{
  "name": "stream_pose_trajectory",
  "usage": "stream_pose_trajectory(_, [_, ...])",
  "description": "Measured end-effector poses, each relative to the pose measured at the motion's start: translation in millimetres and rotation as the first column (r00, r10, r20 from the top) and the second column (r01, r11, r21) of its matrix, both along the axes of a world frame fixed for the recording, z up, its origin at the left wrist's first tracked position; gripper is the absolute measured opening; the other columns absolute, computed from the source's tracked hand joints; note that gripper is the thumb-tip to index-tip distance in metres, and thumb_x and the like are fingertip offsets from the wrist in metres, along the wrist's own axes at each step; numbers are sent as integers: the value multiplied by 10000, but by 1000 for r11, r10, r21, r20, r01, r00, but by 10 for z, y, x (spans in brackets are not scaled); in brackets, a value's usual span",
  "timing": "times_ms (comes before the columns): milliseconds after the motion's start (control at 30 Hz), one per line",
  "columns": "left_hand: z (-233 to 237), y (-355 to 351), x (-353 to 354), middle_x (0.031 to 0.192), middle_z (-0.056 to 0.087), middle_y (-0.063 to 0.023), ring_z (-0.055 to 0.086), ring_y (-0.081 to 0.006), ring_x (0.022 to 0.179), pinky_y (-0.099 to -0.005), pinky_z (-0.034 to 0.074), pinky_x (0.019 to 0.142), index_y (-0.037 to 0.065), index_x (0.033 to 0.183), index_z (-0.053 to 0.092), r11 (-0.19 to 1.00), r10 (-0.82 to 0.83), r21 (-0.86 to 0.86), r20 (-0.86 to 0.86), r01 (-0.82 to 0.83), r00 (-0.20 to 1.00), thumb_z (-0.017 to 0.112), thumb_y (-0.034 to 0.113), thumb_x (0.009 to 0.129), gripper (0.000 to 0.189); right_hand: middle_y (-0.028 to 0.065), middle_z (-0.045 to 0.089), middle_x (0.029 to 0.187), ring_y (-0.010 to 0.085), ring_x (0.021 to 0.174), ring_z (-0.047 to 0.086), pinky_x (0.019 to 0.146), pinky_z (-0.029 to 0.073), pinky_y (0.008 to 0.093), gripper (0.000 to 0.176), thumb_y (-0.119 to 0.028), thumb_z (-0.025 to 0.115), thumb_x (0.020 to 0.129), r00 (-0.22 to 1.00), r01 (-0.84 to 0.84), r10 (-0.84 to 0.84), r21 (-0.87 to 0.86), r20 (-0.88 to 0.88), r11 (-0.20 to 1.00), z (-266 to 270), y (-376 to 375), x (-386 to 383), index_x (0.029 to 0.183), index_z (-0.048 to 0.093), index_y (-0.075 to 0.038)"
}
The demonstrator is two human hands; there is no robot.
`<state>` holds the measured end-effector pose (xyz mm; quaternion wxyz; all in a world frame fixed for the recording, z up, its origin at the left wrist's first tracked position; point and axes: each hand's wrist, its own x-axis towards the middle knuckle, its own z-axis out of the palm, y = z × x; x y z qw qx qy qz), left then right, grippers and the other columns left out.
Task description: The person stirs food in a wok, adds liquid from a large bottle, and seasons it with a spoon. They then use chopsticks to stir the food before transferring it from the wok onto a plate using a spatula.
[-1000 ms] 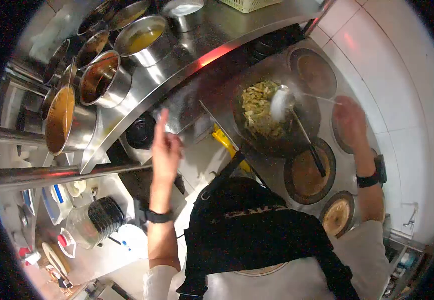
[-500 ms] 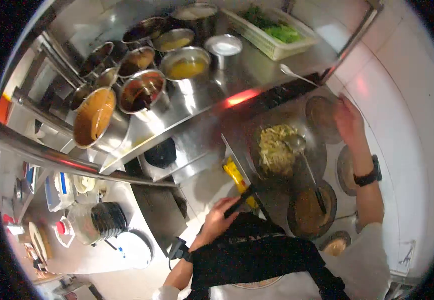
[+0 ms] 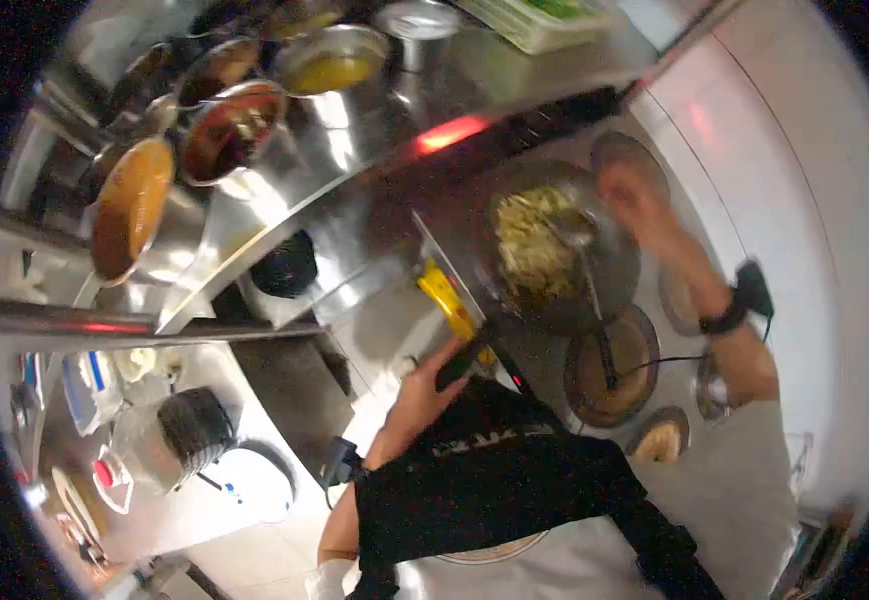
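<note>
My left hand [image 3: 422,396] is closed around the black handle [image 3: 461,362] of a wok [image 3: 609,270]. Pale, yellowish chopped food [image 3: 529,245] lies inside the wok. A metal ladle [image 3: 573,229] rests in that food, its dark-tipped handle slanting toward me with no hand on it. Over the wok's upper right rim is my right hand [image 3: 636,205], fingers curled and smeared by motion. Whatever it holds, if anything, cannot be made out.
Metal pots of sauces, including an orange one [image 3: 134,215] and a yellow one [image 3: 332,72], crowd the steel shelf [image 3: 424,105]. A pale basket [image 3: 544,28] of greens stands there too. A yellow packet [image 3: 446,300] lies beside the wok. Round pans [image 3: 609,375] sit at the right.
The view has shifted, moving the scene up and left. My right hand has come in from the right wall to the wok's rim. The spoon near the shelf's edge no longer shows.
</note>
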<state>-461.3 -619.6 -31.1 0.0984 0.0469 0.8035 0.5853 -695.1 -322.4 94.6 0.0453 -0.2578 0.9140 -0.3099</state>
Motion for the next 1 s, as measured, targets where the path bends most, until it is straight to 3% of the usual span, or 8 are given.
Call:
stream_pose_trajectory(100, [-63,77,5,1146,532,-171,525,-294,1048,-341,421,872,96,1263,406,999,-41,27,79,39,996,638,108,752,562,123,493,941,284,956,491,781,432,377,305,-176,592,781,997,58,-72,544,3,837,-348,185,1368,1040,487,-54])
stream_pose_trajectory(267, [-58,168,64,1093,558,-170,547,-302,997,-351,428,849,163,1293,380,997,-77,39,82,74,994,633,100,756,597,165,475,946,326,965,492,732,445,416,431,-191,608,765,947,271,-318,638,-43,721,-1082,401,1811,1134,431,-57])
stream_pose_trajectory(367, [-135,248,146,1076,562,-177,558,-303,970,-349,435,839,190,1307,360,995,-79,-52,63,82,995,637,100,752,626,166,484,937,282,817,558,605,472,356,468,-165,577,773,928,359,-293,347,-228,867,-1116,769,1762,1181,384,-42])
stream_pose_trajectory(433, [-116,289,169,1075,561,-184,558,-304,971,-348,438,834,196,1310,355,993,-76,-89,80,83,994,638,94,752,633,139,521,952,181,639,573,487,449,257,444,-118,538,770,626,585,-467,19,624,811,-436,906,1789,1177,390,-19])
stream_pose_trajectory(700, [-10,409,219,1083,554,-199,546,-308,1006,-339,449,822,206,1318,335,998,14,-57,105,-8,994,634,70,756,652,55,566,726,77,443,449,355,348,201,309,-241,487,848,265,787,-182,-104,947,608,-366,1647,1551,1074,512,-32])
stream_pose_trajectory(767, [-40,428,241,1107,545,-192,544,-309,1012,-335,449,823,206,1321,328,998,-3,-66,94,10,996,638,72,754,660,47,550,705,75,413,431,330,319,203,340,-253,497,852,327,566,-142,-74,934,821,-494,1462,1356,1127,473,-53])
stream_pose_trajectory(833, [-58,455,265,1122,540,-184,539,-310,1018,-336,446,829,199,1321,328,999,16,-45,86,-12,996,640,71,752,662,33,523,689,75,397,412,325,296,204,332,-244,486,860,350,779,-201,-165,915,605,-473,846,1260,1146,450,-79])
stream_pose_trajectory(1000, [-18,483,268,1164,522,-161,522,-309,1045,-343,437,852,176,1322,328,998,31,-57,40,-29,999,641,68,749,662,33,522,722,66,415,409,347,298,202,310,-199,484,864,659,484,-120,-296,743,824,-543,837,1107,1151,449,-88])
